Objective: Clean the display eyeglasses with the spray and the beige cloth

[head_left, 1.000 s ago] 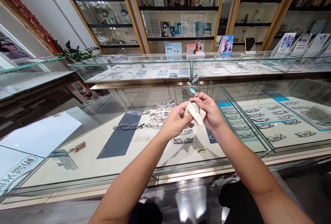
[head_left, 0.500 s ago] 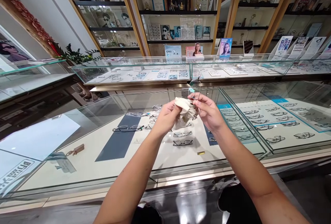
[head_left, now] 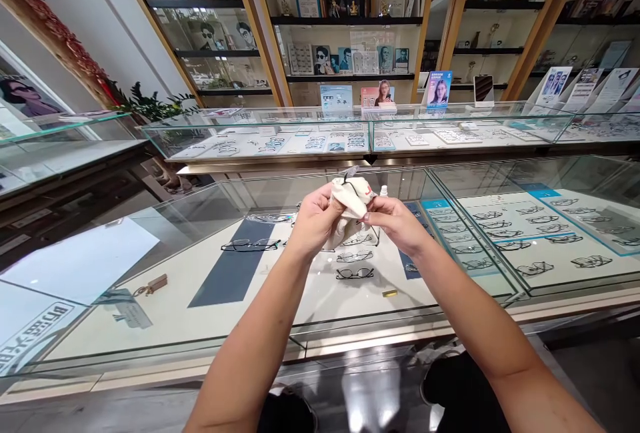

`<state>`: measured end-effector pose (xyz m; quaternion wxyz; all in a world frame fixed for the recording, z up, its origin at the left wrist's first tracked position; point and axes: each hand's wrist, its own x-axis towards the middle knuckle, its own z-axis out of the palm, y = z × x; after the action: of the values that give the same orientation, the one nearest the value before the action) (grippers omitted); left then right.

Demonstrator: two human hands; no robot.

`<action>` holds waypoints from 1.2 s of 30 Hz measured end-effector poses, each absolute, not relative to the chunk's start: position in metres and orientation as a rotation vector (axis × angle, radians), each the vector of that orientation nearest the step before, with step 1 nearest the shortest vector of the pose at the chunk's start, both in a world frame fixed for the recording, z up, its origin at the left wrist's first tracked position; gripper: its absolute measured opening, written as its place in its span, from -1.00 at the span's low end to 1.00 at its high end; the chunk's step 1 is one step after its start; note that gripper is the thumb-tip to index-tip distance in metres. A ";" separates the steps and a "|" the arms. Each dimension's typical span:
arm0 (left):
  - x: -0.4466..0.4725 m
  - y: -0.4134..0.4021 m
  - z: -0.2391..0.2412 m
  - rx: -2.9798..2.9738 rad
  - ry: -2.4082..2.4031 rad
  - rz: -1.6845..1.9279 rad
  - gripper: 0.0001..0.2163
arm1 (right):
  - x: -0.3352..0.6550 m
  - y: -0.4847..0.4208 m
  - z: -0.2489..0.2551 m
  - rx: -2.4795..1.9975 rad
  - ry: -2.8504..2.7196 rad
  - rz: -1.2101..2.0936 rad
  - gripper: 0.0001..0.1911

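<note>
Over the glass counter, my left hand (head_left: 319, 218) is closed on a cream cleaning cloth (head_left: 350, 201) with a red mark. My right hand (head_left: 397, 223) pinches the cloth's right edge between thumb and fingers. A pair of eyeglasses (head_left: 351, 173) is bundled with the cloth. Only a bit of rim and lens shows above it, and a thin dark temple pokes out below, near my right hand. The cloth and my fingers hide the remainder.
Beneath my hands, a glass display case (head_left: 300, 346) holds rows of spectacles (head_left: 355, 273). A small white bottle (head_left: 384, 191) stands just behind my right hand. Another glass counter (head_left: 280, 127) with upright cards runs across the back, before tall shelves (head_left: 345, 21).
The eyeglasses, held up beside the cloth in my right hand before, have turned and shifted left, now mostly behind the cloth. My right fingers have moved onto the cloth's edge.
</note>
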<state>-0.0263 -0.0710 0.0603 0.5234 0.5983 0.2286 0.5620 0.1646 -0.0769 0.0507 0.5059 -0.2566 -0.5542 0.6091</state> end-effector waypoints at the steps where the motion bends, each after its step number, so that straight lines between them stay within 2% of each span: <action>1: -0.027 -0.071 0.062 1.439 0.532 1.312 -0.44 | 0.166 -0.077 0.051 -0.615 -1.316 1.484 -0.71; 4: -0.028 -0.072 0.065 1.451 0.530 1.274 -0.41 | 0.168 -0.078 0.052 -0.601 -1.274 1.545 -0.69; 11: -0.019 -0.069 0.053 1.458 0.684 1.535 -0.50 | 0.161 -0.081 0.047 -0.582 -1.397 1.565 -0.65; 19: -0.033 -0.059 0.056 1.514 0.552 1.262 -0.36 | 0.168 -0.076 0.051 -0.563 -1.258 1.598 -0.63; 25: -0.019 -0.059 0.047 1.526 0.650 1.553 -0.43 | 0.159 -0.078 0.046 -0.587 -1.388 1.594 -0.58; 30: -0.020 -0.057 0.046 1.391 0.615 1.507 -0.44 | 0.166 -0.078 0.048 -0.573 -1.365 1.477 -0.57; 36: -0.027 -0.049 0.059 1.249 0.577 1.683 -0.48 | 0.181 -0.075 0.059 -0.471 -1.242 1.392 -0.58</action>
<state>-0.0272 -0.0489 0.0589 0.4652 0.5085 0.2349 0.6854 0.1812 -0.0745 0.0589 0.5721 -0.2007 -0.5295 0.5934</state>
